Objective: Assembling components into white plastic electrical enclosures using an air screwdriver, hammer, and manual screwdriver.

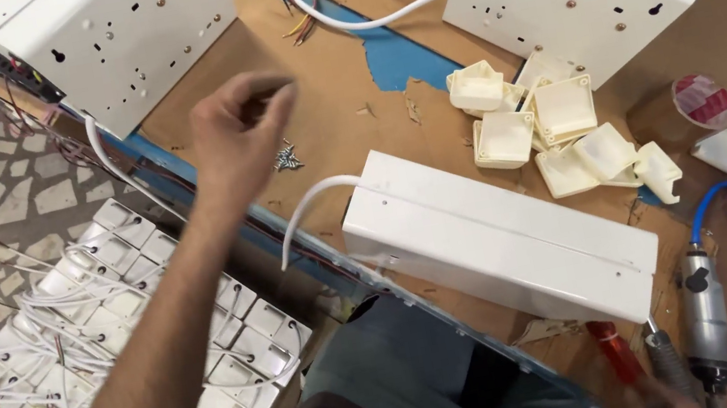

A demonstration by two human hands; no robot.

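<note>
Sheet metal makes up your biggest piece: the long white metal box [499,235] lying flat on the cardboard-covered desk [347,107], with a white cable [309,206] leaving its left end. It looks stiff, smooth and fairly light but awkward, so you would do best taking it by the long edges, not by the cable. Behind the box, at its far right, sits a heap of small cream plastic caps [549,126]; they look light and brittle, easy to pinch by a wall. Beyond the box's left end, your left hand [237,137] hangs in the air with its fingers [270,96] curled loosely together, holding nothing you can make out. Just past that hand lies a little cluster of screws [286,157], small and likely to slip or roll. Below the box's near right corner, your right hand [661,395] is mostly out of view beside a red-handled screwdriver [615,351] and a pneumatic driver [705,323]; you cannot tell its grip.
</note>
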